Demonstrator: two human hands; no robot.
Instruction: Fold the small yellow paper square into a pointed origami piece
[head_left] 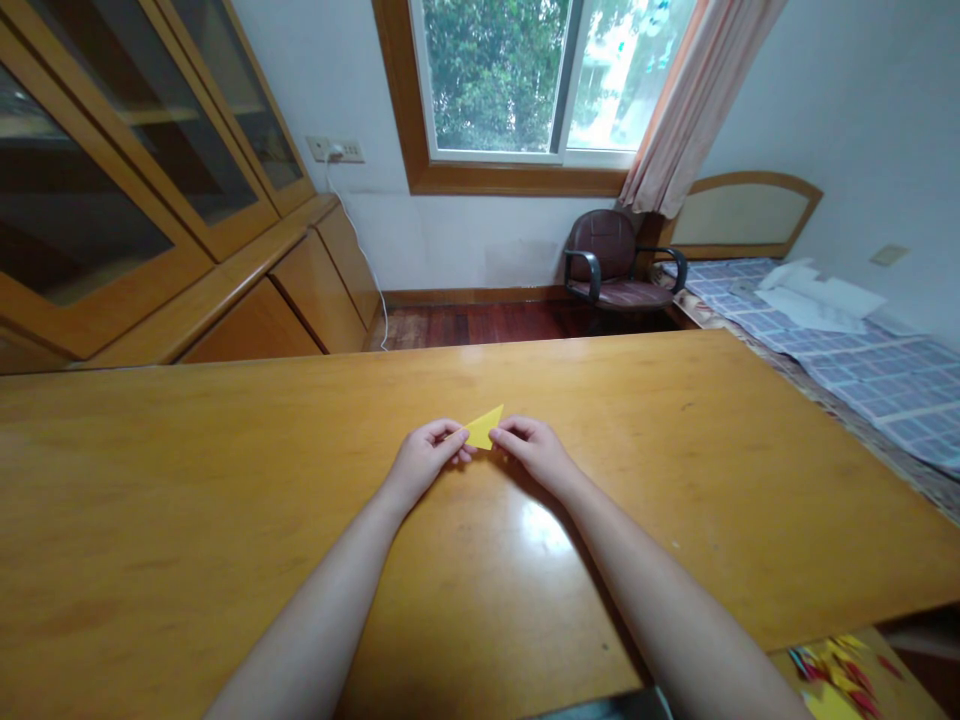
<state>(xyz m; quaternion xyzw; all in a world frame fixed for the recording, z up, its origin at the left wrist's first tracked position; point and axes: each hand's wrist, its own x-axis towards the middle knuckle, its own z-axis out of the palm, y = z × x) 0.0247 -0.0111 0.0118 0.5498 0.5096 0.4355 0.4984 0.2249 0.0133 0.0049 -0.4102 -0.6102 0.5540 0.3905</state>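
A small piece of folded yellow paper (482, 429) is held just above the wooden table (247, 480), with one pointed corner toward the window. My left hand (429, 455) pinches its left end between thumb and fingers. At the lower right edge of the paper, my right hand (536, 450) is closed on it, thumb on top. The fingers under the paper are partly hidden.
Colourful paper pieces (840, 675) lie on a lower surface at the bottom right. A dark object (607, 706) shows at the near table edge. Beyond the table are a chair (611, 265), a bed (847, 330) and a wooden cabinet (247, 260).
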